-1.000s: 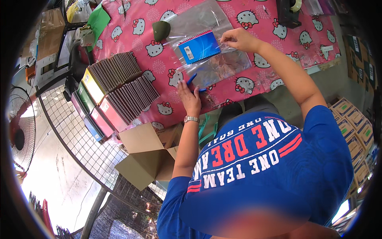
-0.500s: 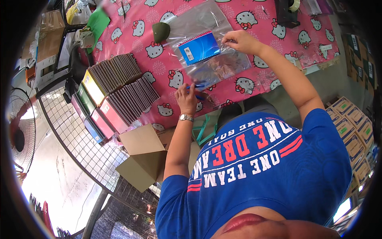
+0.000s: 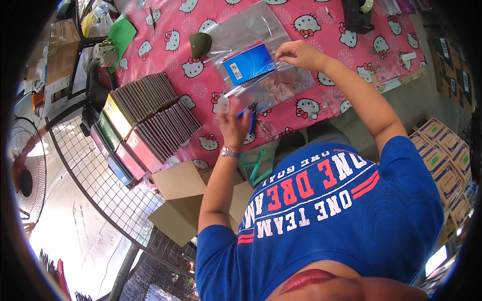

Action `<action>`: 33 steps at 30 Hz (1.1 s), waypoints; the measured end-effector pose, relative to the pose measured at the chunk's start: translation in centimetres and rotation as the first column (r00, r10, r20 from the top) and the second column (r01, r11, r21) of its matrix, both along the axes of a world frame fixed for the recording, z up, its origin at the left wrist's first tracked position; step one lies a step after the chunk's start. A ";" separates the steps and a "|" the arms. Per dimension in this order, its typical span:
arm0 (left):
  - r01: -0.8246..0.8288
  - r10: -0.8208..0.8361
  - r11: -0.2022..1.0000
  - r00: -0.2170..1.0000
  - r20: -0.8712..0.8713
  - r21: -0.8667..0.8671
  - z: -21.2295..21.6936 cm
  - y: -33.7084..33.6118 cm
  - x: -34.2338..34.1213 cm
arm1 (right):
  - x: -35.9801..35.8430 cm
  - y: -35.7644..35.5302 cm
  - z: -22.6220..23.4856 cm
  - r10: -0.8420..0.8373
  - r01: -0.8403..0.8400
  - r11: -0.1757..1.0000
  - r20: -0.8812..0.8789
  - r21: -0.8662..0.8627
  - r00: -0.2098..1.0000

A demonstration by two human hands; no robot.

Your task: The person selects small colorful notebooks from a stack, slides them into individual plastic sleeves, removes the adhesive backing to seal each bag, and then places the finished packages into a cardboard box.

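A blue spiral notebook [image 3: 248, 63] with a white label lies on clear plastic bags [image 3: 266, 25] spread over the table. At its right edge, my right hand [image 3: 298, 55] has its fingertips pinched together on the clear plastic. Just below the notebook, my left hand [image 3: 233, 128] is smeared by motion, its fingers beside blue-handled pliers [image 3: 251, 120] near the table's front edge. One handle reaches to the fingers; whether they grip it is not plain. A crumpled, brownish bundle in plastic [image 3: 281, 88] lies between the hands.
Stacks of spiral notebooks [image 3: 145, 108] stand at the table's left. An open cardboard box [image 3: 181, 200] sits below them, by my left arm. A dark green object [image 3: 201, 44] lies beside the bags. A tape dispenser [image 3: 357, 17] stands at the far right. Cartons [image 3: 442, 160] are stacked beyond my right shoulder.
My left hand has drawn back slightly toward me and its fingers have loosened around the pliers, which have turned so their jaws point away. My right hand stays by the notebook.
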State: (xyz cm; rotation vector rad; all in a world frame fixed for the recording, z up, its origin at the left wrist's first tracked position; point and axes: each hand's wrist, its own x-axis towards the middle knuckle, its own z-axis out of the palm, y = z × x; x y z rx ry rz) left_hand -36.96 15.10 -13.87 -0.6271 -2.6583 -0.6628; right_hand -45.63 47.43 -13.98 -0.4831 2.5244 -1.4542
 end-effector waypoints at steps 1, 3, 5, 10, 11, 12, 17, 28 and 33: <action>-0.122 0.127 0.990 0.990 -0.068 0.071 2.0 1.6 -2.5 | 0.0 0.2 -0.2 -0.008 0.008 1.000 0.001 0.006 1.000; -0.255 0.275 0.956 0.952 -0.136 0.146 2.2 0.9 -6.3 | -0.5 -0.2 0.0 -0.040 0.053 0.995 0.151 -0.087 0.988; -0.311 -0.101 0.830 0.733 0.673 0.463 0.5 -1.9 -8.4 | -1.1 -0.6 0.9 -0.046 0.068 0.994 0.229 -0.088 0.972; -0.619 0.467 0.696 0.776 0.425 0.364 -0.3 -1.1 -7.6 | -1.3 0.8 -0.8 -0.070 0.111 0.988 0.330 -0.107 0.941; -0.464 0.393 0.809 0.883 0.256 0.360 -0.2 1.2 -6.3 | -1.1 1.3 -1.4 -0.094 0.131 0.988 0.368 -0.077 0.925; -0.306 0.296 0.897 0.952 0.080 0.318 0.4 3.5 -4.8 | -1.2 1.4 -1.6 -0.109 0.141 0.989 0.403 -0.050 0.909; 0.035 0.020 0.925 0.990 0.142 -0.378 -3.2 8.1 -1.6 | -2.7 -1.6 0.3 -0.162 0.166 0.976 -0.040 0.140 0.986; -0.033 0.111 0.936 0.973 0.204 -0.352 -3.4 9.1 -0.7 | -13.2 -14.4 2.3 0.283 -0.440 0.761 0.366 0.477 0.887; -0.058 0.158 0.920 0.960 0.231 -0.388 -3.2 9.3 -0.7 | -13.4 -15.2 1.7 0.249 -0.388 0.738 0.311 0.553 0.917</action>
